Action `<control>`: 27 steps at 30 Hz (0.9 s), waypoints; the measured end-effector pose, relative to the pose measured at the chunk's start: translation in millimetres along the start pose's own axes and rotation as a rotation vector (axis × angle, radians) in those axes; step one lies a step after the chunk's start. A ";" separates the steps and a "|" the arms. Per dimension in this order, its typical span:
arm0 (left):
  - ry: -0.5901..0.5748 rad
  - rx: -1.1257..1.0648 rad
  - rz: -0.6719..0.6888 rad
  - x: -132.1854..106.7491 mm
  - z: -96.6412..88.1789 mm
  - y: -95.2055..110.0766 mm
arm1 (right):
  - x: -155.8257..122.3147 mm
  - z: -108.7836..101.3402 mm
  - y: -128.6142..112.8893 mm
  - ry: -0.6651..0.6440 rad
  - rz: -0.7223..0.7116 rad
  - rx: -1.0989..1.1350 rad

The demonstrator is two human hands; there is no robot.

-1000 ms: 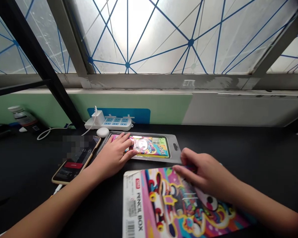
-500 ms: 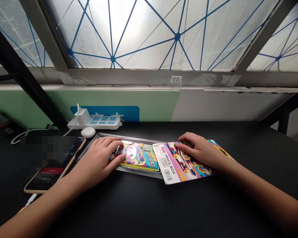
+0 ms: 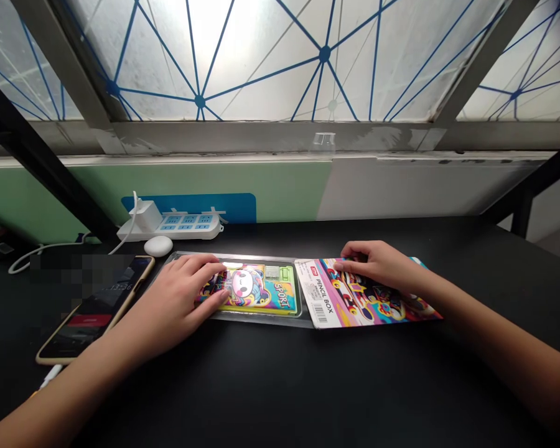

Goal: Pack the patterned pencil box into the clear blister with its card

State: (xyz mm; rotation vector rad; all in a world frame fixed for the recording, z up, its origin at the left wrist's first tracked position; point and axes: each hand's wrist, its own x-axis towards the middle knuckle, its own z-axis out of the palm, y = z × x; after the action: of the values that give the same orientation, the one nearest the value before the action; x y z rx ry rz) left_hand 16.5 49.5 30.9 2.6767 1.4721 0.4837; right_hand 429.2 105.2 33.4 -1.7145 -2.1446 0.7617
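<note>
A colourful pencil box point(image 3: 256, 289) lies in a clear plastic blister tray point(image 3: 177, 261) on the black table. My left hand point(image 3: 180, 298) rests flat on the box's left end, fingers stretched out. To the right lies the printed cardboard insert point(image 3: 359, 302) marked "PENCIL BOX", its left edge overlapping the tray. My right hand point(image 3: 380, 264) lies on top of the card near its far edge, fingers bent and pressing it down.
A phone point(image 3: 93, 311) with a lit screen lies left of the tray. Behind it are a white power strip point(image 3: 186, 225) with a charger and cable, and a small white oval case point(image 3: 158, 246). A window and green wall run along the table's far edge.
My right hand has carried the cardboard insert from the near side of the table to the right of the tray and laid it flat. My left hand stayed on the pencil box.
</note>
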 end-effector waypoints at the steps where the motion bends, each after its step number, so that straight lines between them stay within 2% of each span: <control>1: -0.001 -0.003 0.009 0.1 -0.5 -0.9 | 0.4 -2.3 2.9 0.005 0.005 0.004; 6: -0.005 -0.033 0.020 0.4 -0.6 -4.8 | -0.4 -12.5 8.3 0.030 0.033 0.006; 10: 0.019 -0.038 -0.017 1.0 3.7 -1.3 | -5.6 -3.7 -5.6 0.024 0.035 0.023; 13: 0.024 -0.061 -0.056 -0.3 7.6 13.8 | -14.5 16.2 -27.0 0.002 0.023 0.091; 17: -0.034 -0.203 -0.062 -8.4 8.3 47.8 | -28.2 40.2 -53.8 -0.033 -0.030 0.079; 21: -0.028 -0.475 -0.053 -16.9 -0.2 67.1 | -31.8 41.5 -59.2 -0.062 -0.040 0.013; 24: 0.082 -0.651 -0.110 -15.2 -7.4 58.1 | -28.2 32.2 -51.0 -0.096 -0.036 0.001; 27: 0.235 -0.703 -0.192 -7.9 -6.1 36.0 | -23.8 20.6 -41.1 -0.124 -0.060 -0.018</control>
State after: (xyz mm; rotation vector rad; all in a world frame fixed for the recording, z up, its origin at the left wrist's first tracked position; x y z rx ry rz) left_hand 40.2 22.6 41.6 1.9621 1.2653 1.0869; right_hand 390.9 71.5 42.1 -1.6430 -2.2806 0.8545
